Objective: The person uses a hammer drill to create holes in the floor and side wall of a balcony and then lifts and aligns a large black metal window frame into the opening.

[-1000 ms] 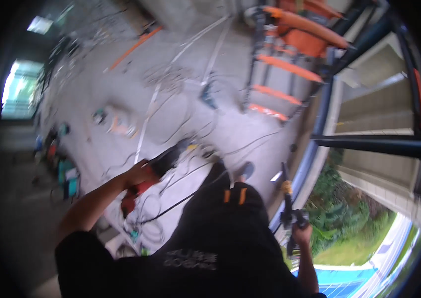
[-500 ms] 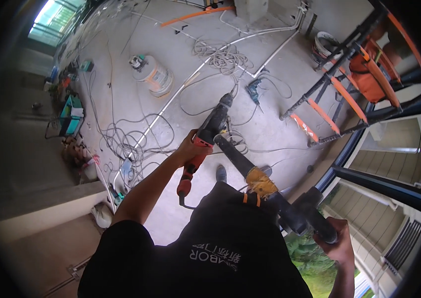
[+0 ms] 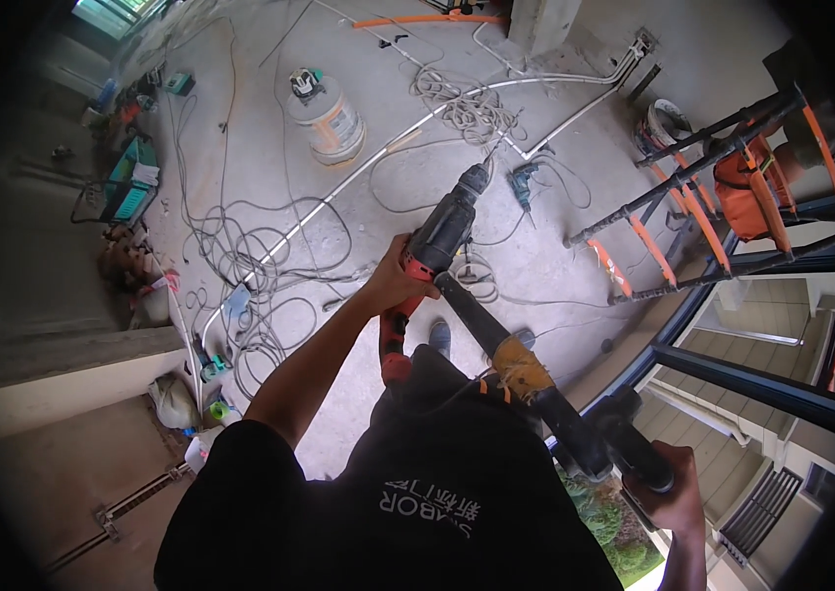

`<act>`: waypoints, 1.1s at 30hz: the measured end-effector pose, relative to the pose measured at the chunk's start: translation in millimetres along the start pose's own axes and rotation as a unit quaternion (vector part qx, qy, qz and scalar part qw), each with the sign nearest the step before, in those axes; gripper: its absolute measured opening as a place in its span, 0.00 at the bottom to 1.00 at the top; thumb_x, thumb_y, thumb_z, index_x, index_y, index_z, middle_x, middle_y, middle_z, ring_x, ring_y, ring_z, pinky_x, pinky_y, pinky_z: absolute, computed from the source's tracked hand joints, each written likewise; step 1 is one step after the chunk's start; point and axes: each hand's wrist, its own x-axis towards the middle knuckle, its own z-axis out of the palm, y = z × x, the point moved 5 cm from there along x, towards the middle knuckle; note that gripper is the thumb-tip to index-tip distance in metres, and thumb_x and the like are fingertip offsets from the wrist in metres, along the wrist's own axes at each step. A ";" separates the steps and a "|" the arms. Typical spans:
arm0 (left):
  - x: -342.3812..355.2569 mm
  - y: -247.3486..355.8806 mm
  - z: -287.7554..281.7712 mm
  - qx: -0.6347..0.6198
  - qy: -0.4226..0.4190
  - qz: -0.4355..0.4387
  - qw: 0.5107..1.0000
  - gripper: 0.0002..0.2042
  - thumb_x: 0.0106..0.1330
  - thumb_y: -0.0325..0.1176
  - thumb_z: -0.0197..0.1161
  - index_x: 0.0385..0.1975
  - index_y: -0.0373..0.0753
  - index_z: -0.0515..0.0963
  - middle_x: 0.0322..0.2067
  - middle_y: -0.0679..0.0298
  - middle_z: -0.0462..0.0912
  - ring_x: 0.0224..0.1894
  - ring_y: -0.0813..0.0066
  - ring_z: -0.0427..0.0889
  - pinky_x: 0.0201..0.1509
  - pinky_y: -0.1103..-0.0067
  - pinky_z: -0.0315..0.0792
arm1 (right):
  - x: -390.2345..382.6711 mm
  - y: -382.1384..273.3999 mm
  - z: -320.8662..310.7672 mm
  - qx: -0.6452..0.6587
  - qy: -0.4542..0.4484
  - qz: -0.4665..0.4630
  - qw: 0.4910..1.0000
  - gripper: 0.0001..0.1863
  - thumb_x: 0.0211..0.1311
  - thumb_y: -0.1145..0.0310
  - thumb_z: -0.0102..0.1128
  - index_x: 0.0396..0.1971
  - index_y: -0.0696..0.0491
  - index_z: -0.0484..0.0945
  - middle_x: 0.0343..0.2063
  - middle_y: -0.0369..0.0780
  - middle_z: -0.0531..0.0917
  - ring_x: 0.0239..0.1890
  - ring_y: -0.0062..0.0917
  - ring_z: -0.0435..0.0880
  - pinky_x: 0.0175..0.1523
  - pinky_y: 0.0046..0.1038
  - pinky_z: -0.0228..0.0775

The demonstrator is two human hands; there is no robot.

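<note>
fingers (image 3: 393, 281) round drill (image 3: 442, 231), cables (image 3: 240, 256) below

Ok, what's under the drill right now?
Below the drill, gripped by the left hand, lies concrete floor with loose cables and a second drill. The person's shoes show; their body hides the floor nearer in.

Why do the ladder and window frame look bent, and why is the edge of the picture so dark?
Head view: a fisheye lens curves straight edges near the rim, so the ladder and window frame bow; the corners go black. Daylight is even on the floor; the drill in the left hand is sharp.
</note>
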 end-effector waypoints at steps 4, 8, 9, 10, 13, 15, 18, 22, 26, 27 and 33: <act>-10.4 4.9 -10.3 0.005 -0.013 0.006 1.000 0.57 0.39 0.25 0.84 0.73 0.35 0.55 0.57 0.54 0.77 0.57 0.63 0.79 0.64 0.72 0.74 | -4.5 -4.2 13.4 -0.010 -0.031 -0.007 0.999 0.13 0.45 0.77 0.71 0.19 0.57 0.71 0.14 0.36 0.67 0.20 0.19 0.65 0.26 0.28 0.55; -12.7 -4.1 -13.5 0.022 -0.025 0.009 0.999 0.59 0.37 0.25 0.86 0.73 0.35 0.55 0.59 0.54 0.75 0.60 0.63 0.77 0.67 0.73 0.71 | -14.0 -10.3 19.7 -0.019 -0.017 -0.018 1.000 0.13 0.45 0.77 0.71 0.18 0.57 0.71 0.14 0.37 0.69 0.19 0.20 0.66 0.26 0.28 0.56; -15.6 -1.5 -13.0 0.040 -0.027 0.017 0.999 0.59 0.37 0.25 0.86 0.73 0.35 0.55 0.60 0.54 0.75 0.61 0.63 0.76 0.68 0.73 0.70 | -15.6 -11.9 19.6 -0.021 -0.006 -0.024 0.999 0.13 0.45 0.77 0.71 0.18 0.58 0.71 0.14 0.38 0.69 0.19 0.20 0.66 0.26 0.28 0.57; -17.7 0.7 -11.9 0.040 -0.028 0.019 0.999 0.59 0.37 0.25 0.86 0.73 0.35 0.55 0.60 0.54 0.75 0.61 0.63 0.76 0.68 0.73 0.70 | -17.0 -14.1 17.9 -0.025 0.004 -0.030 0.999 0.13 0.44 0.76 0.71 0.18 0.58 0.71 0.14 0.38 0.70 0.19 0.20 0.66 0.26 0.29 0.57; -24.4 8.0 -6.5 0.032 -0.043 0.009 0.999 0.59 0.37 0.26 0.87 0.73 0.34 0.55 0.60 0.55 0.74 0.62 0.64 0.75 0.69 0.73 0.69 | -21.0 -16.6 17.0 -0.036 -0.013 -0.028 0.999 0.14 0.44 0.76 0.71 0.18 0.58 0.70 0.13 0.38 0.70 0.18 0.20 0.65 0.25 0.29 0.57; -24.7 11.5 -3.4 0.011 -0.054 0.013 0.998 0.58 0.38 0.25 0.87 0.73 0.34 0.55 0.60 0.55 0.75 0.62 0.65 0.75 0.69 0.74 0.69 | -21.3 -12.0 15.4 -0.052 -0.041 -0.019 0.998 0.14 0.44 0.76 0.71 0.17 0.58 0.70 0.13 0.39 0.69 0.18 0.21 0.65 0.25 0.29 0.56; -15.0 -5.2 -1.4 -0.010 -0.060 0.029 0.998 0.56 0.40 0.25 0.87 0.72 0.34 0.56 0.60 0.56 0.75 0.62 0.66 0.75 0.69 0.74 0.69 | -24.8 4.1 7.7 -0.085 -0.117 -0.007 0.989 0.13 0.47 0.75 0.75 0.30 0.59 0.78 0.22 0.39 0.76 0.26 0.22 0.73 0.33 0.28 0.64; -5.3 -13.1 1.2 0.002 -0.046 0.047 0.998 0.55 0.41 0.25 0.87 0.71 0.35 0.56 0.60 0.56 0.75 0.61 0.68 0.75 0.68 0.74 0.69 | -15.3 -15.1 9.0 -0.066 -0.004 -0.057 0.996 0.14 0.44 0.76 0.71 0.18 0.57 0.70 0.13 0.41 0.69 0.17 0.26 0.66 0.25 0.31 0.57; 4.2 -5.2 7.5 0.016 -0.029 0.057 0.998 0.53 0.42 0.25 0.86 0.70 0.36 0.57 0.59 0.57 0.76 0.61 0.68 0.75 0.68 0.73 0.69 | 4.7 -12.8 2.7 -0.089 -0.037 -0.065 0.993 0.12 0.44 0.76 0.72 0.20 0.58 0.73 0.14 0.42 0.71 0.17 0.28 0.68 0.27 0.32 0.60; 4.8 -3.0 7.5 0.004 -0.027 0.069 0.997 0.53 0.42 0.24 0.85 0.70 0.36 0.57 0.58 0.57 0.76 0.61 0.68 0.75 0.68 0.73 0.69 | 9.9 -18.6 1.9 -0.074 -0.021 -0.072 0.994 0.11 0.44 0.76 0.72 0.22 0.58 0.75 0.15 0.43 0.73 0.18 0.28 0.70 0.27 0.31 0.62; 29.5 -24.7 3.4 -0.028 -0.015 0.090 0.995 0.55 0.42 0.28 0.86 0.70 0.34 0.54 0.60 0.55 0.75 0.62 0.65 0.76 0.68 0.71 0.70 | 28.9 -14.8 -2.6 -0.086 0.001 -0.101 0.991 0.09 0.46 0.75 0.72 0.28 0.59 0.82 0.18 0.43 0.79 0.21 0.27 0.76 0.32 0.29 0.68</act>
